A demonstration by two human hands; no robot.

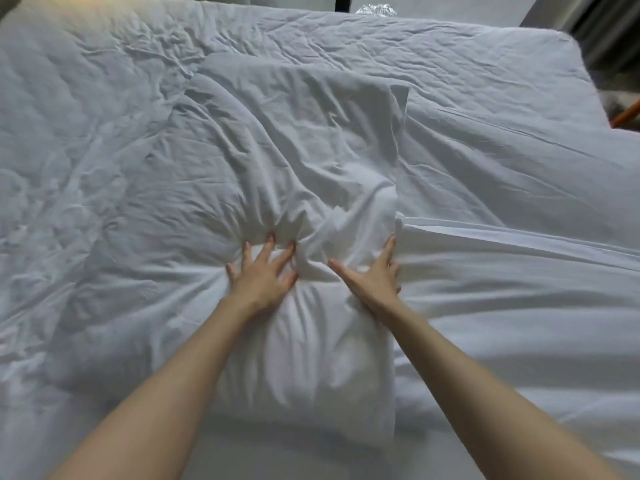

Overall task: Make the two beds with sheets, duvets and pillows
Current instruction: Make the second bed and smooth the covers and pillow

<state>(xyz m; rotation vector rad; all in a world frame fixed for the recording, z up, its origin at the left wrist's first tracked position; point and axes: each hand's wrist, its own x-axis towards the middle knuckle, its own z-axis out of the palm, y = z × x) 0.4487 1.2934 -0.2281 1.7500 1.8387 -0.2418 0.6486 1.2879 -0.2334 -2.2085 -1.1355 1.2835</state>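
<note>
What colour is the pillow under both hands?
Plain white pillow, no pattern; seen in the head view.

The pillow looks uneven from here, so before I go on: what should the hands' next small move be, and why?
Probably slide both hands forward to push filling into the far half. The left hand and right hand press flat on the pillow at its middle; its near half is plump, while the far half of the case lies slack and creased.

A crinkled, shiny clear wrapping (375, 9) is seen well beyond the grip, slightly to its right. A dark post (343, 2) is set just left of it. An orange bar (626, 115) is glimpsed far to the grip's right, below a dark curtain (602, 29).
</note>
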